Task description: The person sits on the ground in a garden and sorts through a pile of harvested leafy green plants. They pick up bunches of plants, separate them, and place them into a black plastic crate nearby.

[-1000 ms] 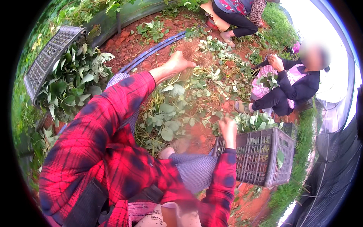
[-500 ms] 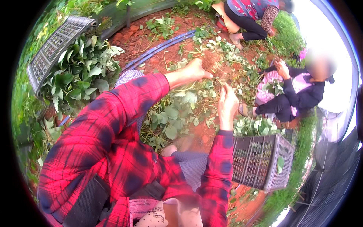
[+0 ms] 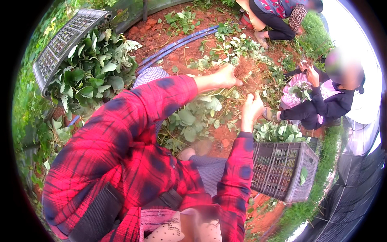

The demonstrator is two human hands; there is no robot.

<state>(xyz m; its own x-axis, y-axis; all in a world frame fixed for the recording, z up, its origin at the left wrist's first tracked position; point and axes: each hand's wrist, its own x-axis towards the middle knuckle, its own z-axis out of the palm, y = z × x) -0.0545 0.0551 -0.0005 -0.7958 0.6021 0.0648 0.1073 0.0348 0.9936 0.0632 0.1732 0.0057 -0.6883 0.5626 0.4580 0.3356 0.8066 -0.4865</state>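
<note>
My left hand (image 3: 224, 78) is closed around a bunch of leafy seedlings. Their brown, stringy roots (image 3: 247, 71) stick out past its fingers, and broad green leaves (image 3: 189, 117) hang below the wrist. Just to the right and nearer, my right hand (image 3: 252, 108) has its fingers pinched together close to the stems and roots. Whatever is between those fingertips is too small to make out. Loose cut stems and leaves (image 3: 238, 48) lie on the red soil beyond both hands.
A grey plastic crate (image 3: 60, 48) full of leafy plants tilts at far left. Another crate (image 3: 278, 169) with leaves stands by my right forearm. Blue pipes (image 3: 181, 43) cross the soil. One co-worker (image 3: 338, 99) sits at right handling plants; another person (image 3: 274, 20) bends at the back.
The whole view has shifted slightly. My left hand has moved right with the seedlings, closer to my right hand, which stays pinched. The seated co-worker's hands have come together.
</note>
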